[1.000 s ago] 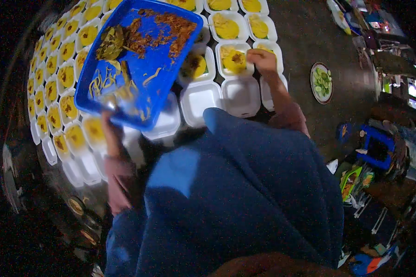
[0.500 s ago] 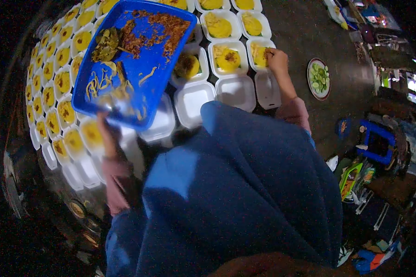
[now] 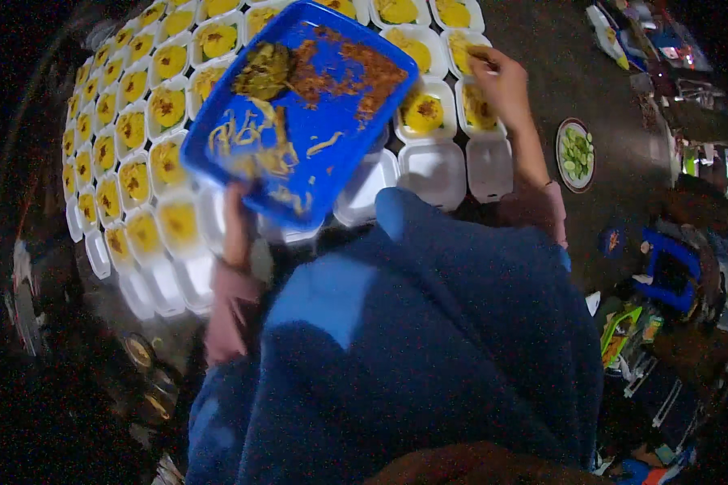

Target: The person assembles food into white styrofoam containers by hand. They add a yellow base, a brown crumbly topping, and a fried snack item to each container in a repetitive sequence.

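Note:
A blue tray [image 3: 319, 153] is tilted in my left hand [image 3: 236, 222], whose fingers grip its near left edge. On the tray lie brown shredded topping [image 3: 364, 69], pale yellow strips [image 3: 239, 133] and a dark green-brown leafy clump [image 3: 263, 69]. My right hand [image 3: 503, 85] reaches over the right-hand column of boxes, fingertips pinched above a foam box of yellow rice [image 3: 459, 50]. What the pinch holds, if anything, is too small to make out. Just nearer, another rice box [image 3: 479, 109] carries brown topping.
Rows of open white foam boxes [image 3: 168, 111] with yellow rice spread left and far, many topped with brown. Their white lids [image 3: 431, 174] lie toward me. On the dark floor at right stand a plate of sliced cucumber [image 3: 576, 155] and a blue square frame-like object [image 3: 671, 267].
My right hand has moved away from the nearest right-hand rice box to the one behind it. Brown topping now shows on that nearest box. The tray sits further right in view.

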A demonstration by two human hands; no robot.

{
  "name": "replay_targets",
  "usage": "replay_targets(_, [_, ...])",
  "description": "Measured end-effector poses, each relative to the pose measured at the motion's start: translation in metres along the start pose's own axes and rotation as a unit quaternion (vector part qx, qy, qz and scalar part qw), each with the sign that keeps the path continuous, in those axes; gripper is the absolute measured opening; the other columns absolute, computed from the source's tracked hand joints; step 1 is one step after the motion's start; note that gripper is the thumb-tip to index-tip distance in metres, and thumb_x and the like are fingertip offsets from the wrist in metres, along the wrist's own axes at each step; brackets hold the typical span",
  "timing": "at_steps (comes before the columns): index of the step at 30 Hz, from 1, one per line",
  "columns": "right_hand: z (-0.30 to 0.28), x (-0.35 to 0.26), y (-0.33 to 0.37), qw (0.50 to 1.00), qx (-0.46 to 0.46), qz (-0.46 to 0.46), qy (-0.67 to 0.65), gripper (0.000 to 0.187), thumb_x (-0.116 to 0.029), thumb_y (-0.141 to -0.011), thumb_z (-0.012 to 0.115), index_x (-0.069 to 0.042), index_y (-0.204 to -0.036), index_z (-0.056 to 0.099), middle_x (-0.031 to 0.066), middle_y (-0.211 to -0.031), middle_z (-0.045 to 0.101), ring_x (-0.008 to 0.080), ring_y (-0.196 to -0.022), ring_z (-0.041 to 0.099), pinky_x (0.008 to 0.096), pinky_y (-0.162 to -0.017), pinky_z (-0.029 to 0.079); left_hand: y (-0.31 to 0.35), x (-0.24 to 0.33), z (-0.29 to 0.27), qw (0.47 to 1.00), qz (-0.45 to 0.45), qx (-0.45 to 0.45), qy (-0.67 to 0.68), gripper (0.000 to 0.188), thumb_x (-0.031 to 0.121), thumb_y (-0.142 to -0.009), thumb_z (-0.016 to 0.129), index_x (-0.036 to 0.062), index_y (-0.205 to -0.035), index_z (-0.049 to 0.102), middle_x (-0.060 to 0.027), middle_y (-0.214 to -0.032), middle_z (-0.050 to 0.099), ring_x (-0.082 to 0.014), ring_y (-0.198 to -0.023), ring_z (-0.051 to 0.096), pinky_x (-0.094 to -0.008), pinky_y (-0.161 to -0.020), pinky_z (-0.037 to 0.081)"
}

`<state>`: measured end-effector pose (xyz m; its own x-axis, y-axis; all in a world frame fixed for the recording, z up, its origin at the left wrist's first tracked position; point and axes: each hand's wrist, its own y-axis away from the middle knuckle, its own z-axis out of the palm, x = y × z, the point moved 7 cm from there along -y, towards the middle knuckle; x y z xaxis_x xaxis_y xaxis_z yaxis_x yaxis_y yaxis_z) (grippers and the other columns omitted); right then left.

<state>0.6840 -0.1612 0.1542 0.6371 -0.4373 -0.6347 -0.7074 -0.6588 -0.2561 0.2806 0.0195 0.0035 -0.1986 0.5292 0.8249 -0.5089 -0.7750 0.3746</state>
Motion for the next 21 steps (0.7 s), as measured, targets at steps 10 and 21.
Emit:
replay_targets(10, [0.134, -0.085, 0.062, 0.922, -0.207, -0.277, 0.171, 0.022, -0.008, -0.068, 0.051, -0.004, -0.089, 0.054, 0.0171, -0.084, 0.049, 0.0306, -0.076, 0.050, 0.0349, -0.062, 0.043, 0.007, -0.031, 0.021, 0.999, -0.012, -0.033, -0.011, 0.023, 0.018, -0.070, 0.044, 0.0029, -0.087, 0.046, -0.0108, -0.091, 0.051, -0.0225, -0.084, 0.049, -0.0326, -0.076, 0.037])
replay_targets(21, [0.112, -0.020, 0.008, 0.909, -0.240, 0.056, -0.335, 0.019, -0.008, -0.071, 0.056, 0.004, -0.085, 0.056, 0.0047, -0.071, 0.058, 0.0086, -0.061, 0.053, 0.0206, -0.058, 0.044, 0.015, -0.033, 0.002, 0.999, -0.048, -0.011, -0.023, 0.023, 0.023, -0.069, 0.044, 0.0040, -0.082, 0.046, -0.0127, -0.089, 0.053, -0.0205, -0.083, 0.047, -0.0297, -0.077, 0.034])
